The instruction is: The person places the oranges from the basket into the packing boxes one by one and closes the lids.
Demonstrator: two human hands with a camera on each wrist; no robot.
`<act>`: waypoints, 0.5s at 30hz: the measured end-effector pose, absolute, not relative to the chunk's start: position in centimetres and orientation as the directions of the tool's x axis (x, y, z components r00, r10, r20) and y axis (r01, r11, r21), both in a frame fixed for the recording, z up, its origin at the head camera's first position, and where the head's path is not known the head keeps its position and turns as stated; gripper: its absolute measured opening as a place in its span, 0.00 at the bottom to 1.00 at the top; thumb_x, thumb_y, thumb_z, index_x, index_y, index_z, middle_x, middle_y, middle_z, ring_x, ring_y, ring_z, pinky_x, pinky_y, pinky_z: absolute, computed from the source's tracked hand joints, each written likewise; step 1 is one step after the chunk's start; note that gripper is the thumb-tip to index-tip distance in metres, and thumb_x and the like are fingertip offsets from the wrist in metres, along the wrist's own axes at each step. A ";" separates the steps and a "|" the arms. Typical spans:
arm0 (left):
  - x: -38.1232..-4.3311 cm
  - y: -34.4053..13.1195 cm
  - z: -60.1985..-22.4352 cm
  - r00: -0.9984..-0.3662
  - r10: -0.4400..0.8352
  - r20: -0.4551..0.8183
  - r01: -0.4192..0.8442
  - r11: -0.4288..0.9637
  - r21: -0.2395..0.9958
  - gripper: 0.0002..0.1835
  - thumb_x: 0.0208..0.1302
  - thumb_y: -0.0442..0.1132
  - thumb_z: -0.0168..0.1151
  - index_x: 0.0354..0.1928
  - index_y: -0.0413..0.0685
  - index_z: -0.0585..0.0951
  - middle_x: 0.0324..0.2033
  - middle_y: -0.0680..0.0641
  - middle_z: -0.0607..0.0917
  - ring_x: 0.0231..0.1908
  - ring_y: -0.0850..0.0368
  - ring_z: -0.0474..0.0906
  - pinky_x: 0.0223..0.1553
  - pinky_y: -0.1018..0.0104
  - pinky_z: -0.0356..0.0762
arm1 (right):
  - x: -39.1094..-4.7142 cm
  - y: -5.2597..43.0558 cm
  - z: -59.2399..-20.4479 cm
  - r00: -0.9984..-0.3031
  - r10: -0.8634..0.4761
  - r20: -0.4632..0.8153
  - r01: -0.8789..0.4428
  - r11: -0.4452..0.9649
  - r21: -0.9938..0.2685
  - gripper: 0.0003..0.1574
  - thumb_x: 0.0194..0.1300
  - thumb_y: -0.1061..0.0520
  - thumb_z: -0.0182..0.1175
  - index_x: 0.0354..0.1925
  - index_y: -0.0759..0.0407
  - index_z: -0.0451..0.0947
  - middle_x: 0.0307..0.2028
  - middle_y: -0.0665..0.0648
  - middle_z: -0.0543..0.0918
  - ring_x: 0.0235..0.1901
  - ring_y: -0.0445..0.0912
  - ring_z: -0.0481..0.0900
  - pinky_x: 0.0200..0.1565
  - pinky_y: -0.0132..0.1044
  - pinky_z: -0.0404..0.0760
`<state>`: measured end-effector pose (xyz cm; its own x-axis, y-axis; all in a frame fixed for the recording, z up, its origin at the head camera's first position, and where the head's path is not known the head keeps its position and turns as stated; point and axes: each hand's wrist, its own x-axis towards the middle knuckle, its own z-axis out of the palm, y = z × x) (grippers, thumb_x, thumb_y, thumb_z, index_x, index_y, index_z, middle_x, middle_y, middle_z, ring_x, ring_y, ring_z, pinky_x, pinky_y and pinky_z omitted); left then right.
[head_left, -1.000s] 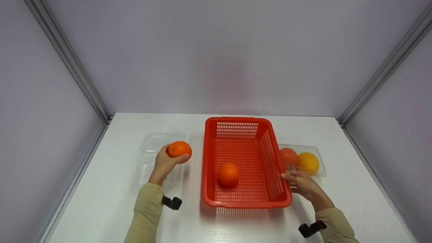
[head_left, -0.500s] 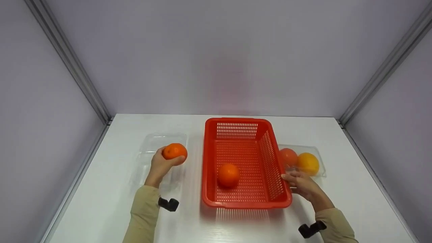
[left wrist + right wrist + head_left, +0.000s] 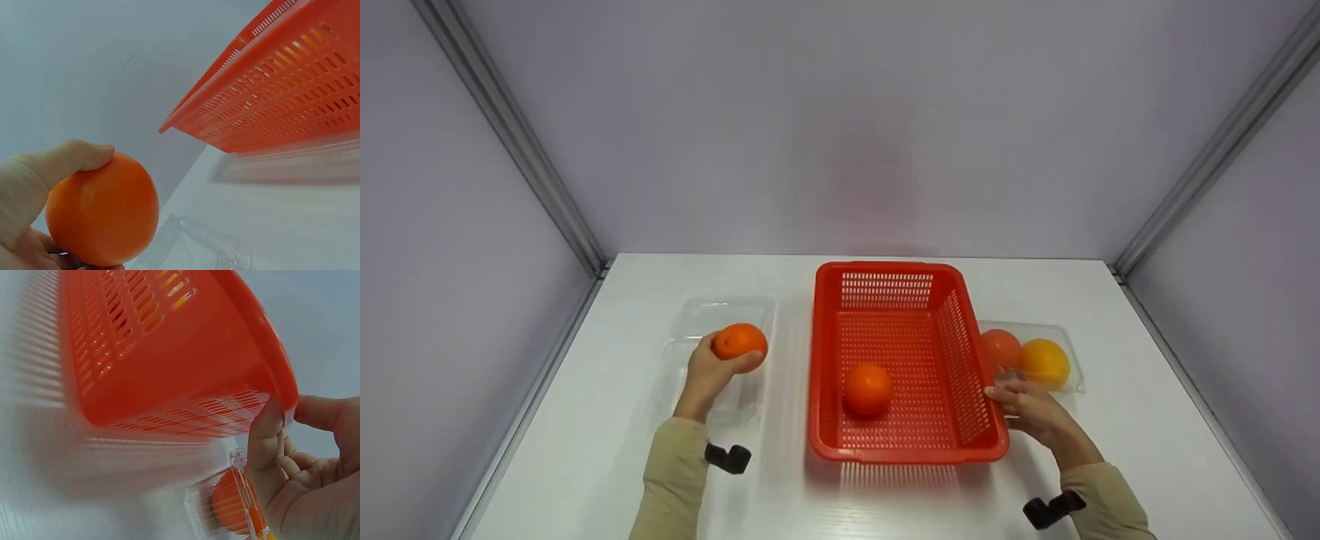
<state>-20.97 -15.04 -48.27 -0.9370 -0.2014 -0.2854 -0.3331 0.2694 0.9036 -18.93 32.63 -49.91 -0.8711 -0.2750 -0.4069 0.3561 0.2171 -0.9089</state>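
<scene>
My left hand point(image 3: 709, 375) grips an orange point(image 3: 104, 208), thumb on top and fingers beneath, above a clear plastic container point(image 3: 724, 315) on the left. In the middle of the table stands a red plastic basket point(image 3: 826, 352) with slotted walls; a second orange point(image 3: 869, 389) lies in its near left part. At the basket's right rim, my right hand point(image 3: 1039, 412) pinches the edge between thumb and fingers, as the right wrist view shows close up. Behind that hand, another clear container point(image 3: 1069, 360) holds a reddish fruit point(image 3: 1001, 349) and a yellow-orange fruit point(image 3: 1045, 364).
The white table point(image 3: 585, 450) is bounded by pale panels point(image 3: 855, 135) at the back and both sides, with grey metal posts point(image 3: 521, 135) in the corners. The basket's wall rises between the two hands.
My left hand has moved left and slightly toward me with the orange, away from the basket and over the left container. The right hand and basket have stayed put.
</scene>
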 end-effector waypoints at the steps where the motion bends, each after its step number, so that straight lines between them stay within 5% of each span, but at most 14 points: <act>1: -20.9 -15.1 -48.3 -0.935 -0.204 -0.290 -0.338 0.265 0.903 0.46 0.55 0.45 0.69 0.70 0.38 0.57 0.67 0.36 0.67 0.63 0.40 0.66 0.69 0.44 0.64 | -18.9 32.6 -49.9 -0.871 -0.275 -0.407 0.357 0.215 -0.909 0.20 0.70 0.48 0.55 0.49 0.62 0.76 0.35 0.43 0.86 0.37 0.37 0.83 0.42 0.33 0.83; 15: -20.4 -16.2 -49.4 -0.919 -0.221 -0.326 -0.376 0.248 0.893 0.46 0.56 0.46 0.68 0.71 0.39 0.56 0.67 0.36 0.65 0.63 0.41 0.64 0.70 0.43 0.61 | -19.0 32.7 -50.2 -0.875 -0.275 -0.399 0.350 0.211 -0.913 0.22 0.70 0.49 0.55 0.51 0.64 0.77 0.36 0.43 0.86 0.38 0.37 0.84 0.42 0.34 0.84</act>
<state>-20.36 -16.18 -49.44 -0.9192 -0.2211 -0.3260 -0.3762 0.2478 0.8928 -18.98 32.73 -50.17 -0.8747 -0.2749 -0.3993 0.3501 0.2113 -0.9126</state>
